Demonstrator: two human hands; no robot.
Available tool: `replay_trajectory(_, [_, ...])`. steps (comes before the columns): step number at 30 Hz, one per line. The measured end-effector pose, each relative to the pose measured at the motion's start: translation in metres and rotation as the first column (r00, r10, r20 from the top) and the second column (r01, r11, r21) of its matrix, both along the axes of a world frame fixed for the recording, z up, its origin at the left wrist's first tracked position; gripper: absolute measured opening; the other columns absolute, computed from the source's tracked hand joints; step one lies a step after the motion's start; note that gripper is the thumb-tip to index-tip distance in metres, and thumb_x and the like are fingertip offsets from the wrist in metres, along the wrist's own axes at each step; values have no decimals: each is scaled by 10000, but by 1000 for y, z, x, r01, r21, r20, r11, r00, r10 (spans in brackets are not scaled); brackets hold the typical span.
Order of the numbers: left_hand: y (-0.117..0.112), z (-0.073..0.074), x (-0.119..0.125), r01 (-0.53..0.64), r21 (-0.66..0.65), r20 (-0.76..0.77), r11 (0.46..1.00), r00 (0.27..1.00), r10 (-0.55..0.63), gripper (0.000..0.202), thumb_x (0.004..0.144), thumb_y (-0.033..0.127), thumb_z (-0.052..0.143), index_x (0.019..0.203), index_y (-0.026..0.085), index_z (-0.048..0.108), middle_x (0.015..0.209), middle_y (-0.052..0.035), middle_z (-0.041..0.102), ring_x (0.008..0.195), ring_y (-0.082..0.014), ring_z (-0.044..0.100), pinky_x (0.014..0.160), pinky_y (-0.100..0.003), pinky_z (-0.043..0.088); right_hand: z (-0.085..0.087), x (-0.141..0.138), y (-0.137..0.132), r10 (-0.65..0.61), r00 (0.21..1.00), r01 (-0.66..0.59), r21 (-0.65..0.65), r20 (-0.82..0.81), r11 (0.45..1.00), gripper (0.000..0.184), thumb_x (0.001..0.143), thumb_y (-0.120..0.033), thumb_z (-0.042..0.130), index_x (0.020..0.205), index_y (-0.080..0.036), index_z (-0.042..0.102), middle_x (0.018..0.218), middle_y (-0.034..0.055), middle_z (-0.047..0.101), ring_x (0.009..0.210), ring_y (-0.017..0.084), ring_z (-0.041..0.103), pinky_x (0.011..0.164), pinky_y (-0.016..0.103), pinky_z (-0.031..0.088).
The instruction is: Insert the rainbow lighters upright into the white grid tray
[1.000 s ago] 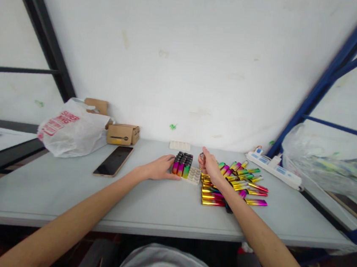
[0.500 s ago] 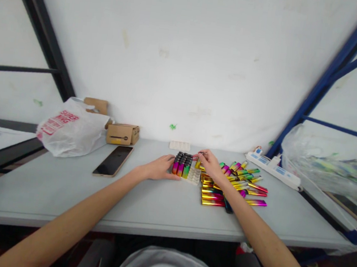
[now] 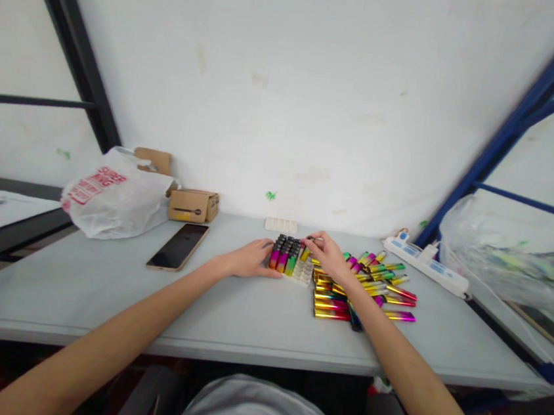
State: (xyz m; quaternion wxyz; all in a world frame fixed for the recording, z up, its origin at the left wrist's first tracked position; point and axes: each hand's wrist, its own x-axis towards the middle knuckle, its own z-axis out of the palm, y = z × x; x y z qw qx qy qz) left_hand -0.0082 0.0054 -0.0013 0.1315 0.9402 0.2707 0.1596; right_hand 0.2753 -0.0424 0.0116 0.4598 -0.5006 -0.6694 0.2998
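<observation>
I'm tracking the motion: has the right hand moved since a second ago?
Yes: the right hand now reaches slightly further left, toward the upright lighters, judged against the green wall mark.

White plastic bag (image 3: 114,198) beside cardboard box (image 3: 188,202) — dark-screened phone (image 3: 178,247) in front — white power strip (image 3: 428,266) at right.

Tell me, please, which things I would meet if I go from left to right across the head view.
Sheet of paper, white plastic bag, phone, left hand, upright lighters, right hand, pile of lighters, power strip, clear plastic bag.
</observation>
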Motion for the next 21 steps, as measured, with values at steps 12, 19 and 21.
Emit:
replay_trajectory(12, [2, -2, 0, -13, 2, -23, 1000, 1000, 13, 852, 957, 834, 669, 1500, 179, 613, 1545, -195, 615, 1436, -412, 577, 1261, -495, 428, 19, 9, -14, 147, 925, -175, 47, 351, 983, 142, 1034, -378, 613, 1084, -246, 611, 990, 64, 832, 910, 249, 772, 864, 370, 579])
replay_trajectory(19, [2, -1, 0, -22, -21, -21, 1000, 1000, 21, 853, 952, 822, 683, 1508, 180, 609, 1570, -197, 596, 1462, -412, 564, 1275, -486, 417, 44, 23, -25, 133, 903, -152, 15, 408, 988, 215, 1028, -340, 678, 1211, -232, 712, 1182, 103, 842, 1063, 259, 800, 973, 393, 606])
replay_trajectory(21, [3, -3, -1, -19, -19, -10, 1000, 1000, 19, 853, 948, 823, 686, 1501, 179, 609, 1576, -196, 594, 1463, -412, 565, 1279, -485, 414, 57, 33, -33, 94, 894, -108, 7, 439, 994, 204, 1042, -330, 662, 1198, -220, 732, 1149, 105, 849, 1067, 262, 802, 990, 395, 606])
